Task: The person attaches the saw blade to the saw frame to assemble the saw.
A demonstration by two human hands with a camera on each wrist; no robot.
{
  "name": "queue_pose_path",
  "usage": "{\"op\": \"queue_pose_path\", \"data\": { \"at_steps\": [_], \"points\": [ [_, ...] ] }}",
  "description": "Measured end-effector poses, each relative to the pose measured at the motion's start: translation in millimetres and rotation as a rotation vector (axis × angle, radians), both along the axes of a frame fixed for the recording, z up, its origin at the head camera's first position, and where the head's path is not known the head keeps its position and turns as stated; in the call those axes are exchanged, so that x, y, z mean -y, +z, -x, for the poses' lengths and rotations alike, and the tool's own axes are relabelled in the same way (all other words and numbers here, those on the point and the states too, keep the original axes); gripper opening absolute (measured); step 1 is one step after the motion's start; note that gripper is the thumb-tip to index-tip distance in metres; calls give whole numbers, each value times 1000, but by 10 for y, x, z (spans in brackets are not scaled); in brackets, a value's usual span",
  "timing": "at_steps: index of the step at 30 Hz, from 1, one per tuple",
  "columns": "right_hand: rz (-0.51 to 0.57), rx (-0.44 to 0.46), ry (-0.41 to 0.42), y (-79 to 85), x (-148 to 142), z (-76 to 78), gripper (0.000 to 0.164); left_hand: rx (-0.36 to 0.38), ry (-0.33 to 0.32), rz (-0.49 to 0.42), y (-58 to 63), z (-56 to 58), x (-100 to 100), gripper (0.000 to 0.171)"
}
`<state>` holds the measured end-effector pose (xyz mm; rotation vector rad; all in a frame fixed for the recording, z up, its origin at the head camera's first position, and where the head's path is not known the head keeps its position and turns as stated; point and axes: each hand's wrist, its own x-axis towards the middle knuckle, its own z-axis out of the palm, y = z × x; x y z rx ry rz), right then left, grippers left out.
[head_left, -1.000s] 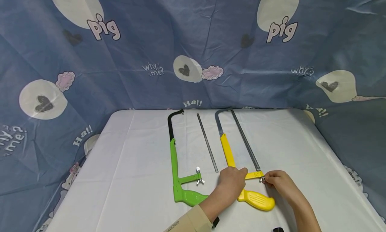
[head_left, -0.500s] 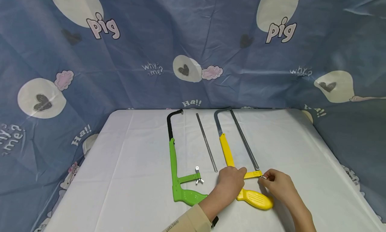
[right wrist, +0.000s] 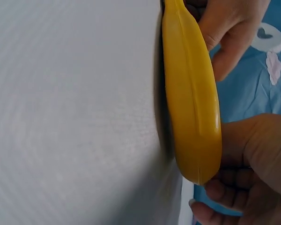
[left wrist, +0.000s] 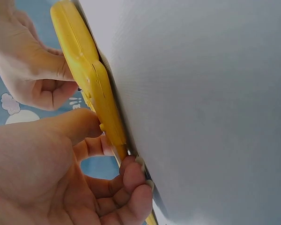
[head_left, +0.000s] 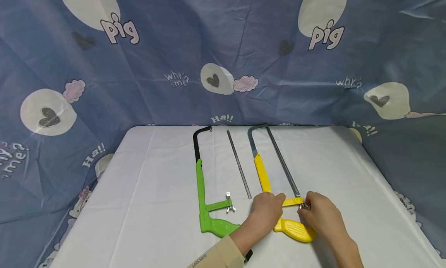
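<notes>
A yellow hacksaw lies flat on the white table, its grey blade running from the far hook of the frame to the near yellow arm. My left hand grips the frame above the handle; in the left wrist view its thumb and fingers curl round the yellow frame. At the end of the near arm, my right hand pinches the small silver wing nut. The yellow handle hides that pinch in the right wrist view.
Left of the yellow saw lies a green hacksaw without a blade, its wing nut on the near arm. A loose grey blade lies between the saws. Behind the table hangs a blue printed cloth.
My right hand's fingers have shifted and turned at the wing nut, the hand now standing slightly higher over it. My left hand and the yellow hacksaw have stayed in place.
</notes>
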<state>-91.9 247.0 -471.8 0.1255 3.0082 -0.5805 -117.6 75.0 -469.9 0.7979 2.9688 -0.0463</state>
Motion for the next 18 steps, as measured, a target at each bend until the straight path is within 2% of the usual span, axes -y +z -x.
{"op": "queue_pose_path", "data": {
  "at_steps": [12, 18],
  "points": [
    [-155, -64, 47, 19, 73, -19, 22, -32, -3, 12, 7, -20, 15, 12],
    [-181, -98, 44, 11, 105, -29, 23, -17, 4, 7, 15, -22, 6, 13]
  ]
}}
